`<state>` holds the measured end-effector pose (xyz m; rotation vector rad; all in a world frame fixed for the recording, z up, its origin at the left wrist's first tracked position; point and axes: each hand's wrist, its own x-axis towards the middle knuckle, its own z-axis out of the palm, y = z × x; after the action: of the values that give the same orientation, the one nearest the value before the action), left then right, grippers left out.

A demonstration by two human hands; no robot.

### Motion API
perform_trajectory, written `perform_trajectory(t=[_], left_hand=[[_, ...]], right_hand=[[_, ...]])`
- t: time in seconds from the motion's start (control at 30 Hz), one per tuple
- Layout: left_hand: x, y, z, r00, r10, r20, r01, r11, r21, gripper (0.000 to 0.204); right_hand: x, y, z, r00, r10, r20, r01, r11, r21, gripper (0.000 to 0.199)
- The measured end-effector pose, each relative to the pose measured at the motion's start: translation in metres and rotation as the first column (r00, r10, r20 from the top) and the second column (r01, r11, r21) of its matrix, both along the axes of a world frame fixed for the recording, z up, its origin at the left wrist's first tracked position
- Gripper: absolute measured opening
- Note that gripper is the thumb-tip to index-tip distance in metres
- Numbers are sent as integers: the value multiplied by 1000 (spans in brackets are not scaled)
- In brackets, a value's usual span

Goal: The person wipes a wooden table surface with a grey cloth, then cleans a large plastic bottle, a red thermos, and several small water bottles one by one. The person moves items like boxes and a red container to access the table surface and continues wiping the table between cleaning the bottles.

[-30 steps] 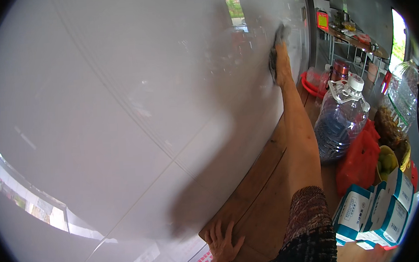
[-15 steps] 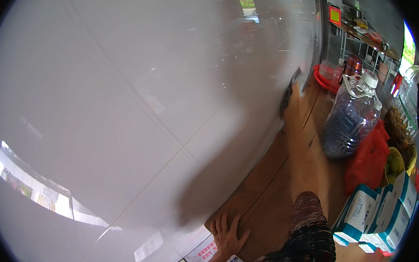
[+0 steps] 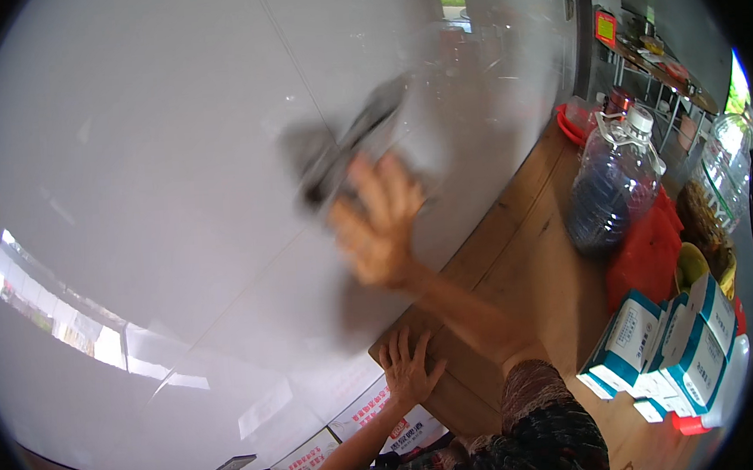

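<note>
The blurred right hand (image 3: pixel 380 222) has parted fingers; I cannot tell whether they grip the smeared dark-grey cloth (image 3: pixel 371 121) beyond their tips, at the glossy white panel (image 3: pixel 174 161). The left hand (image 3: pixel 411 371) lies splayed on the brown wooden tabletop (image 3: pixel 515 252).

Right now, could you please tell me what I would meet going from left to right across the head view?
Bright reflection → right hand → white-capped clear jug → green fruit.
</note>
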<state>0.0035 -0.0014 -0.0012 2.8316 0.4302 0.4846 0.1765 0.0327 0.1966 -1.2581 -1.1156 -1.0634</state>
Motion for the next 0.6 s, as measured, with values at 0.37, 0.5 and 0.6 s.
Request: perform_trajectory(t=[0.37,0.5,0.6], left_hand=[[3,-10,7,998,-17,-66,13,998,-57,64],[6,-20,13,997,-37,-65,30,995,-95,63],[17,-18,18,994,-80,-76,73,993,-92,64]], right_hand=[[51,-22,-36,961,-192,200,225,962,-156,30],[155,-48,-10,890,-433,-145,390,886,-249,57],[313,-76,-32,885,-401,-237,411,912,-10,48]])
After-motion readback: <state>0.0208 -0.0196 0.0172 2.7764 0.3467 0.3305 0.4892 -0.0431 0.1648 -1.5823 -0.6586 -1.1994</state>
